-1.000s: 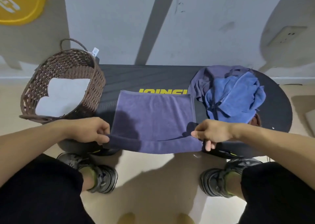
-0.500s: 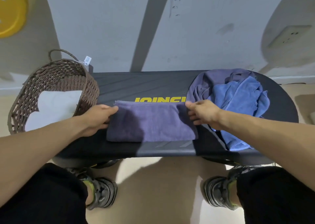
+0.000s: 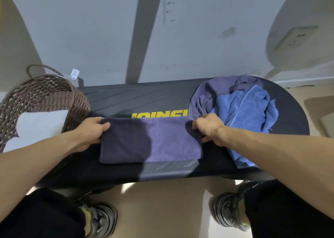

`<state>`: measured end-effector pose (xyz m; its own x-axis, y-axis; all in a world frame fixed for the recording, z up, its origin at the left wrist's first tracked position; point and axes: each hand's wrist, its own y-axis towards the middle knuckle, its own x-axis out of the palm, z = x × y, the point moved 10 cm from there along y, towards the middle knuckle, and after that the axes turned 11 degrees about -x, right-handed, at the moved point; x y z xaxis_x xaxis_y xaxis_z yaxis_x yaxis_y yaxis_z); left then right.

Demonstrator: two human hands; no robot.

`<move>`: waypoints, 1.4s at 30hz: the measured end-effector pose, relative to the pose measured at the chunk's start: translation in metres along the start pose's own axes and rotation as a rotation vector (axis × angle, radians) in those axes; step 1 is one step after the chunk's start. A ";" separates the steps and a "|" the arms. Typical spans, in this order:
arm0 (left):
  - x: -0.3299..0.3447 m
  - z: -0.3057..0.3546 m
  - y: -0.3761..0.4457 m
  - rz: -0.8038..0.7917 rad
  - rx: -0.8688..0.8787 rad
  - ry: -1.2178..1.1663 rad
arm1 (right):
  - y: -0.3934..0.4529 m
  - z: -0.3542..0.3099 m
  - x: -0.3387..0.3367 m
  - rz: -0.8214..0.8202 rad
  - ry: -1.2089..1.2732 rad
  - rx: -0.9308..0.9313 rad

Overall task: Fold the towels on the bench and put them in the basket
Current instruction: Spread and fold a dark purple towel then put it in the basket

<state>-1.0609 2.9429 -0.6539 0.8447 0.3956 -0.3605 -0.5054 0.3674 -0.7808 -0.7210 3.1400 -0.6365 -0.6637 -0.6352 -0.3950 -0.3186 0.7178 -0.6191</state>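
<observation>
A purple towel lies folded in half on the black bench, a flat rectangle in front of the yellow lettering. My left hand pinches its left end, thumb on top. My right hand grips its right end near the far corner. A brown wicker basket stands at the bench's left end with a white folded towel inside. At the right end, a crumpled pile holds a blue towel on top of another purple towel.
A grey wall with a dark vertical stripe rises right behind the bench. A white tag hangs from the basket handle. My knees in black trousers and my grey shoes are on the beige floor below the bench's near edge.
The towel's near edge, held hanging off the bench a second ago, was carried over to the far edge, halving it. Both hands now hold its ends. The camera tilted and moved closer.
</observation>
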 end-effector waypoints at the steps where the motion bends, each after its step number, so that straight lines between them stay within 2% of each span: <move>1: 0.000 -0.001 0.001 -0.003 0.000 0.009 | -0.001 0.001 0.001 -0.018 0.019 0.018; 4: 0.000 -0.003 0.005 0.039 0.014 0.039 | -0.001 -0.003 0.009 -0.095 0.012 0.030; 10: -0.012 0.005 0.011 0.201 0.072 0.119 | 0.002 -0.015 0.006 -0.039 -0.095 -0.027; 15: -0.022 0.023 0.000 0.331 0.182 0.167 | -0.007 -0.014 0.007 -0.062 -0.207 0.049; 17: -0.022 0.020 -0.002 0.301 0.127 0.192 | -0.013 -0.011 0.006 -0.117 -0.293 0.082; 20: -0.008 -0.006 -0.007 0.129 -0.062 0.403 | -0.022 0.006 0.003 -0.206 -0.412 0.130; 22: -0.003 -0.023 -0.013 0.064 -0.123 0.490 | -0.028 0.021 0.004 -0.252 -0.458 0.175; 26: -0.005 -0.032 -0.026 0.086 -0.123 0.558 | -0.039 0.034 0.011 -0.283 -0.543 0.190; 30: 0.000 -0.037 -0.039 0.115 -0.098 0.702 | -0.048 0.032 0.022 -0.279 -0.519 0.162; 36: -0.008 -0.037 -0.052 0.200 -0.064 0.765 | -0.054 0.023 0.022 -0.248 -0.481 0.111; 42: 0.023 -0.070 -0.063 -0.072 -0.119 0.799 | -0.070 0.043 0.013 -0.431 -0.818 0.238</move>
<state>-0.9976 2.8698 -0.6487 0.7682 -0.3626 -0.5276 -0.4607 0.2590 -0.8489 -0.6778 3.0695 -0.6278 0.1861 -0.8988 -0.3969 -0.2196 0.3557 -0.9084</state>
